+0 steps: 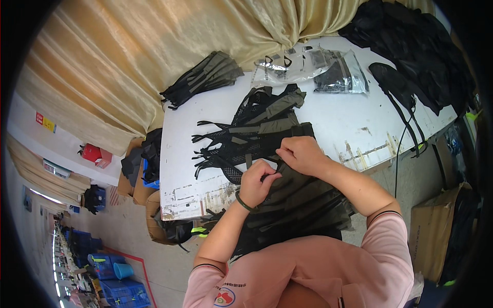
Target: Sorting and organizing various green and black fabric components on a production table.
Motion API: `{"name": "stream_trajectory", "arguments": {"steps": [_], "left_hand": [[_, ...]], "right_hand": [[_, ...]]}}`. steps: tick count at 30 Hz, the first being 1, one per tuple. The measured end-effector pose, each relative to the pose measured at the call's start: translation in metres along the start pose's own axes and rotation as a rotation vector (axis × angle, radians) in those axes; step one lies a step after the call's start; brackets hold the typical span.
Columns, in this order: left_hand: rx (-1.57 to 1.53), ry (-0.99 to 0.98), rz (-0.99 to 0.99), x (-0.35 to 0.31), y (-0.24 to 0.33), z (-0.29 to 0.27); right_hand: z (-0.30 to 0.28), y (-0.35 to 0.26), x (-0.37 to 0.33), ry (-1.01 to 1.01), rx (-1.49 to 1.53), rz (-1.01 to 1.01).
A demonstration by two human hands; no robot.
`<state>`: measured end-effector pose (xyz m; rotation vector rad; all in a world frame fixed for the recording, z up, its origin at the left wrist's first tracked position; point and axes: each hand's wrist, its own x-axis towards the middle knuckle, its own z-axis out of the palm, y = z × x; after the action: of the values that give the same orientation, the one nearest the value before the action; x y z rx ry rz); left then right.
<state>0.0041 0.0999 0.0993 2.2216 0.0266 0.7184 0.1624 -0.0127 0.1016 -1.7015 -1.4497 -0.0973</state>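
Observation:
A pile of black mesh and dark olive fabric pieces with thin straps [267, 120] lies on the white table in front of me. My right hand [303, 155] is closed at the near edge of this pile, its fingers pinching dark fabric. Just left of it and nearer me, my left hand [258, 183] is also closed, thumb against the fingers; what it grips is hidden. More dark olive fabric pieces [298, 205] spread under and between my forearms, over the table's front edge and toward my lap.
The white table [339, 123] has a worn, stained front edge. On it are another stack of fabric pieces [205, 77], a clear plastic bag [292, 66], a bagged dark item [341, 74] and a large black heap [411, 46]. Cardboard boxes [434, 231] stand on the floor. A gold curtain [128, 56] hangs behind.

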Motion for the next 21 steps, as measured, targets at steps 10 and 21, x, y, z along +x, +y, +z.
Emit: {"name": "stream_trajectory", "arguments": {"steps": [10,21], "left_hand": [[-0.318,-0.185,-0.480,-0.012,-0.016,0.011],[-0.552,0.102,-0.373,-0.002,-0.012,-0.002]], "right_hand": [[0.028,0.014,-0.021,-0.216,0.613,0.421],[0.001,0.003,-0.036,-0.590,1.409,0.624]]}}
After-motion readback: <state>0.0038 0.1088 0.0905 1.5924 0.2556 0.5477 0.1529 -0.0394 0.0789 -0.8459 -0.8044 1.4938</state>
